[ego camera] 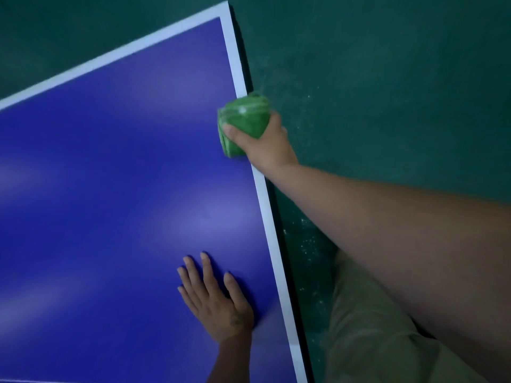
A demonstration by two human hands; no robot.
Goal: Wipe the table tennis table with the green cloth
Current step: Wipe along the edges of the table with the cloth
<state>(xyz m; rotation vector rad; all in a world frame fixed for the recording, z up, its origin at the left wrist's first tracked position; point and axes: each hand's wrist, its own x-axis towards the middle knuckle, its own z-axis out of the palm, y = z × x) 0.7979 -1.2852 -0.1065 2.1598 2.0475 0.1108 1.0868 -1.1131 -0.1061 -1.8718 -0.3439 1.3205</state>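
Both my forearms (387, 230) are bare, my fingers (206, 268) end in short, plain nails, and I wear loose, creased khaki-beige cloth trousers (367, 327).

Probably a sports hall: blue table tennis table (110, 175), green court floor (387, 64).

Dim, cool light throughout. Soft pale sheen patches on the blue tabletop (110, 161), probably from overhead lamps. Motion blur on the green cloth (243, 120). The white border line (110, 57) is smeared at upper left. The floor (387, 78) is dark and grainy, with a narrow shadow along the tabletop's right edge.
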